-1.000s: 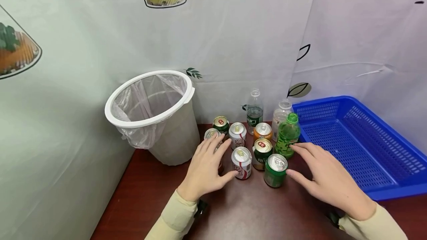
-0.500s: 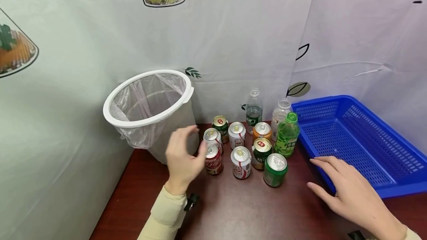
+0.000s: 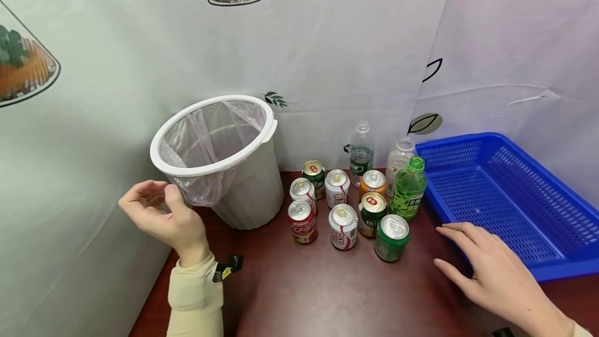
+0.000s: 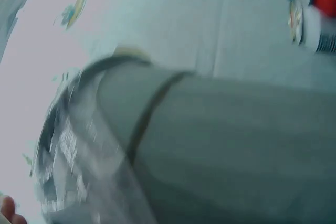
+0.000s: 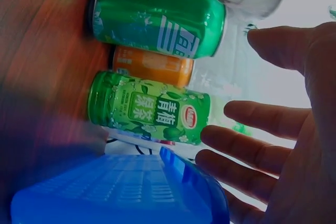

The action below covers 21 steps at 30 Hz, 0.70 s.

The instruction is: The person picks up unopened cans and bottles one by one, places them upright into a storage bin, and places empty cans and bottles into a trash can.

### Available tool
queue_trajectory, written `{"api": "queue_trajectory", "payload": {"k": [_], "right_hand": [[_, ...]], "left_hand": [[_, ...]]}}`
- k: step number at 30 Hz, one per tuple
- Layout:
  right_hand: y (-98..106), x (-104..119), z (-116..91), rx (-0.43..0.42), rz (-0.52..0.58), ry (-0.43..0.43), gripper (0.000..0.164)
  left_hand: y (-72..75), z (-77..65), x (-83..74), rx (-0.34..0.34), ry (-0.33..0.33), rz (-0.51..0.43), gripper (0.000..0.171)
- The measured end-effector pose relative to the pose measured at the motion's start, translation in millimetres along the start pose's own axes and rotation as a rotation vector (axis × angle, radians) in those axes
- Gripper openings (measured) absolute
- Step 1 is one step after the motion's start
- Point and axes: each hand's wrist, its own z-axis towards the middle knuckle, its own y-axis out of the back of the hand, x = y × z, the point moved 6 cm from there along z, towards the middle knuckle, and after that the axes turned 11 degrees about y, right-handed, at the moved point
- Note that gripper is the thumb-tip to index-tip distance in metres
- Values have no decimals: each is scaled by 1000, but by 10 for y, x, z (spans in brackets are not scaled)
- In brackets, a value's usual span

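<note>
My left hand [image 3: 166, 217] is raised at the front left of the white trash can [image 3: 250, 191], fingers loosely curled and nothing in them. In the left wrist view the can's grey wall [image 4: 236, 145] and clear liner [image 4: 89, 166] fill most of the frame. My right hand [image 3: 498, 272] hovers with relaxed, spread fingers at the near left edge of the blue basket [image 3: 449, 207]. Drink cans stand in a group between the hands, among them a red can [image 3: 302, 228] and a green can [image 3: 391, 243]. Beside the basket stands a green tea bottle [image 5: 152, 106].
Behind the cans are two clear bottles, one with a dark green label [image 3: 361, 163] and one with a pale label [image 3: 398, 163]. An orange can [image 3: 373, 183] sits amid the group. A cloth-covered wall [image 3: 327, 40] rises at the back of the red-brown table [image 3: 318, 295].
My left hand has moved left from over the cans to the front of the trash can, uncovering the red can. The right hand has drawn back rightward from the green can and bottle.
</note>
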Motion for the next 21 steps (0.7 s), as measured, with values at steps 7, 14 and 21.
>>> {"api": "queue_trajectory", "payload": {"k": [7,14,21], "right_hand": [[-24,-11,47,-3,7,19,60],[-83,22,175,5,27,32,64],[-201,92,318,-16,61,42,68]], "left_hand": [[60,268,427,31,266,-55,25],[-37,564,710,119,638,-5,42],[-97,882,899,344,878,-6,46]]}}
